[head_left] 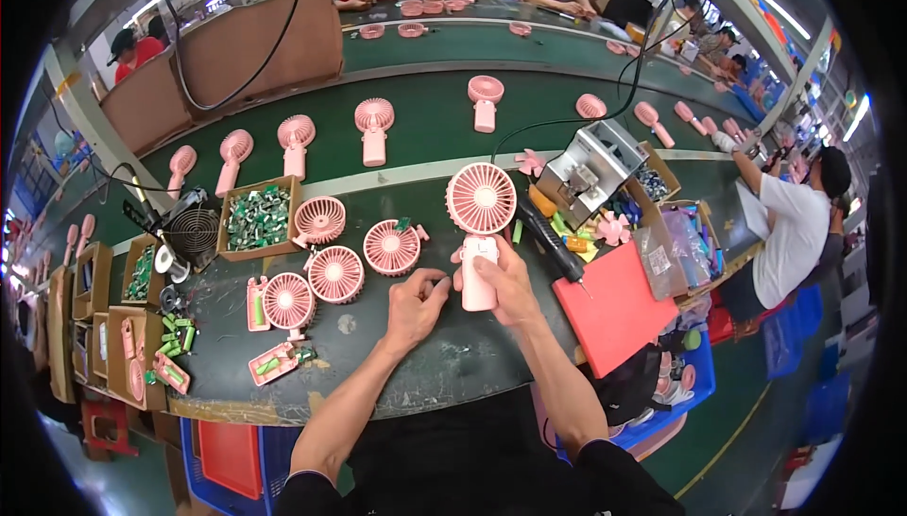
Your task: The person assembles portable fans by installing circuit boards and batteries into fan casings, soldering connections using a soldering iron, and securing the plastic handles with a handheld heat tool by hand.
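A pink handheld fan (481, 198) stands upright in my right hand (512, 291), which is wrapped around its handle from the right. Its round grille points away from me, above the fingers. Just left of the handle, my left hand (414, 310) is closed with the fingers curled, apart from the fan; whatever it may hold is hidden. Beyond it lies a pink fan head (392, 248) with a small green circuit board at its edge. More fan heads (336, 275) sit further left, beside open handle shells (274, 363) with green batteries.
A cardboard box of circuit boards (260, 220) stands at left, near a solder spool (171, 264). On the right are a black electric screwdriver (553, 242), a metal fixture (595, 168) and a red-orange sheet (616, 308). Pink fans (374, 130) lie along the green conveyor (425, 119); co-workers sit beyond.
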The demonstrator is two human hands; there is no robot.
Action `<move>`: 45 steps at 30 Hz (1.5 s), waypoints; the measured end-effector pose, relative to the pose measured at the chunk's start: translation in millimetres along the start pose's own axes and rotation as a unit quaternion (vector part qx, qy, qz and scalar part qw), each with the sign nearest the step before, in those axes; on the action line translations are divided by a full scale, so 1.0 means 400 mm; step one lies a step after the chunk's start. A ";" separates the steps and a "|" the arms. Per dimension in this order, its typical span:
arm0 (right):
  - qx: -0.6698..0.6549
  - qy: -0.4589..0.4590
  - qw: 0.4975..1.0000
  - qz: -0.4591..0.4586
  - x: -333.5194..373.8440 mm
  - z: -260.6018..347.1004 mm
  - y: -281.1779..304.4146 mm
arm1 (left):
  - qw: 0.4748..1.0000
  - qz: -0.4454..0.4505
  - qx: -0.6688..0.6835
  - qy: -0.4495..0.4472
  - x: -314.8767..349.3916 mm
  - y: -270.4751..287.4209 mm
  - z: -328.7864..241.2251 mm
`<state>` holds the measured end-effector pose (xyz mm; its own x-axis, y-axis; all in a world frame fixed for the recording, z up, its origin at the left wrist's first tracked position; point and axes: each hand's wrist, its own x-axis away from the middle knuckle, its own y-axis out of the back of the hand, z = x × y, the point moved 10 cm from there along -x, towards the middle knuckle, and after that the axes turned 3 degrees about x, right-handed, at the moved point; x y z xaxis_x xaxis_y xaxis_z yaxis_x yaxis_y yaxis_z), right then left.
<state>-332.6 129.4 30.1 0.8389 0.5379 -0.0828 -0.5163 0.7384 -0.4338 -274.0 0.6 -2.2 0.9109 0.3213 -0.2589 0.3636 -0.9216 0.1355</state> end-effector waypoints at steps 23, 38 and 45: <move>0.049 0.069 0.996 -0.009 0.128 0.035 -0.071 | 0.996 0.040 0.032 0.066 0.222 0.042 -0.136; 0.214 0.069 0.973 -0.049 0.155 0.005 -0.162 | 0.976 0.041 -0.202 -0.072 0.211 0.058 -0.233; 0.484 0.121 0.866 -0.047 0.101 0.178 -0.080 | 0.942 0.061 0.286 0.167 0.170 0.024 -0.037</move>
<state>-294.4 156.4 104.4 0.8365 0.4422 -0.3236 -0.2483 0.8323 0.4955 -205.8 16.9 -4.3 0.9845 0.1672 0.0537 0.1743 -0.8924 -0.4163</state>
